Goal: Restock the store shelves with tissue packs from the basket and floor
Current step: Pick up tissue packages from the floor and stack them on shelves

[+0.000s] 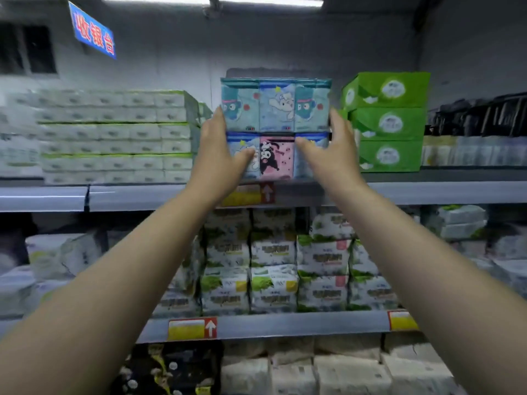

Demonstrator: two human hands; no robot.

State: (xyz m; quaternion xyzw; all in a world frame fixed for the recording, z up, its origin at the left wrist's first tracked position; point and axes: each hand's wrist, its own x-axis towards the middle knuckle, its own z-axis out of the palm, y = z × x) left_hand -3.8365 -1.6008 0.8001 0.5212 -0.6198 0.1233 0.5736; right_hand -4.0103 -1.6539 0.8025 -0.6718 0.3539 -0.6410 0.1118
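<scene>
Both forearms are up and reaching. My left hand (219, 149) and right hand (330, 149) sit level, equally close, fingers straight and spread apart. Palms press flat on either end of the cartoon tissue pack (276, 109), thumbs laid across its front. The pack is dead ahead between the hands, long axis running left to right along the top shelf (427, 192), its bottom at the front lip. Past it, white packs (114, 138) stand just beside on the left and green boxes (390, 124) on the right. The slot looks snug, so I'd push it straight back.
</scene>
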